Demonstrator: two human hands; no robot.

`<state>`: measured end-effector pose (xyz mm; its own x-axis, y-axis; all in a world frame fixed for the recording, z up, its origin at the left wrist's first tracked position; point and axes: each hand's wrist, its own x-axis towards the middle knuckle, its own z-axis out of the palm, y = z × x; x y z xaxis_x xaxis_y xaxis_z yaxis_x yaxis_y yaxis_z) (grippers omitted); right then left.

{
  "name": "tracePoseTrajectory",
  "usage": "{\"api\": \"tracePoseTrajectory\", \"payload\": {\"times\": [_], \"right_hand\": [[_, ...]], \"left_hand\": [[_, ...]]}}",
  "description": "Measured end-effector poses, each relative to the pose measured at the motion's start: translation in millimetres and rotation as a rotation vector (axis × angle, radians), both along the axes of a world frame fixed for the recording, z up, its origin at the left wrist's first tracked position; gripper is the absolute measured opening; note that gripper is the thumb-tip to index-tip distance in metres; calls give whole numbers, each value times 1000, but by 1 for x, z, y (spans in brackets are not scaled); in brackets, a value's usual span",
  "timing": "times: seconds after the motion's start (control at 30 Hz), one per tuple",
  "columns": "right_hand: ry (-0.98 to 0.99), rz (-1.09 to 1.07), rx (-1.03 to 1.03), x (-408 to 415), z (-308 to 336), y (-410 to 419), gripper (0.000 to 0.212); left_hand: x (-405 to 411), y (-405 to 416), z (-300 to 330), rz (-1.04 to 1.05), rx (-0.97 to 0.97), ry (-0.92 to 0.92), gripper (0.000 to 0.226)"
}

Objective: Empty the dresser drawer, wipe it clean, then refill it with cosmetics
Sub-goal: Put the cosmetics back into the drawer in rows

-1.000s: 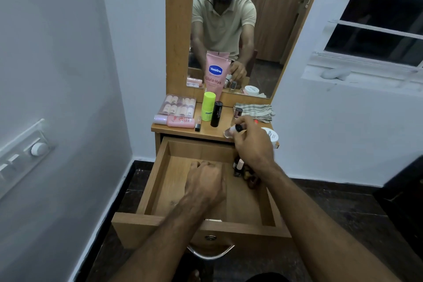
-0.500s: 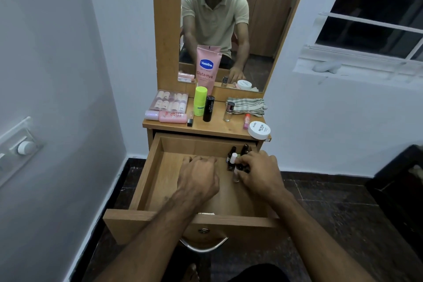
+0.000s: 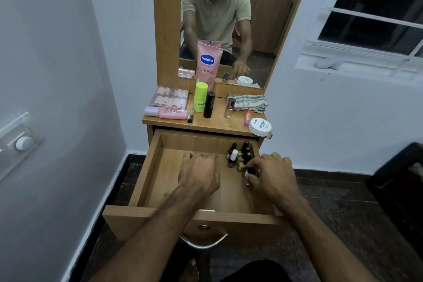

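The wooden dresser drawer [image 3: 146, 167] stands pulled out below the dresser top [image 3: 217, 125]. Several nail polish bottles [image 3: 240, 153] are grouped in its back right corner. My right hand [image 3: 272, 176] pinches a small black-capped bottle [image 3: 247, 176] just in front of that group, low over the drawer floor. My left hand [image 3: 199, 174] rests on the drawer floor at the middle with its fingers curled under. Nothing shows in it.
On the dresser top stand a pink Vaseline tube [image 3: 207, 64], a green tube [image 3: 201, 97], a black tube [image 3: 209, 104], a small glass bottle [image 3: 229, 107], a folded cloth [image 3: 248, 102] and a white jar [image 3: 260, 126]. Walls stand close on both sides.
My right hand came down from the dresser top into the drawer with a small bottle, then shifted right and nearer. My left hand stayed on the drawer floor.
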<state>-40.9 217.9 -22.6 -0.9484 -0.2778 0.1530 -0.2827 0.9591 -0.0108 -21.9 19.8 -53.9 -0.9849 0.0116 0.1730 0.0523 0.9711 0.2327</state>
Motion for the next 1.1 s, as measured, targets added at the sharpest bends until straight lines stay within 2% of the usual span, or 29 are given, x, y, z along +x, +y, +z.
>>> {"api": "tracePoseTrajectory", "payload": {"times": [0.2,0.37,0.7,0.87,1.03,1.1], "right_hand": [[-16,-70,-34,1,1,-10,29],[-4,-70,17,4,-3,-11,22],[-2,-61,-23,5,-7,-7,24],[-31,-55,18,2,-2,-6,19],[20,-71,-222,-14,27,-27,15],[56,-53,-300,-28,43,-41,21]], "left_hand": [[2,-1,1,3,-6,-15,42],[3,-1,3,5,-20,-34,43],[2,-1,3,7,-17,-39,43],[3,1,6,6,-48,16,60],[3,1,5,7,-37,14,68],[3,0,5,4,-32,15,67]]}}
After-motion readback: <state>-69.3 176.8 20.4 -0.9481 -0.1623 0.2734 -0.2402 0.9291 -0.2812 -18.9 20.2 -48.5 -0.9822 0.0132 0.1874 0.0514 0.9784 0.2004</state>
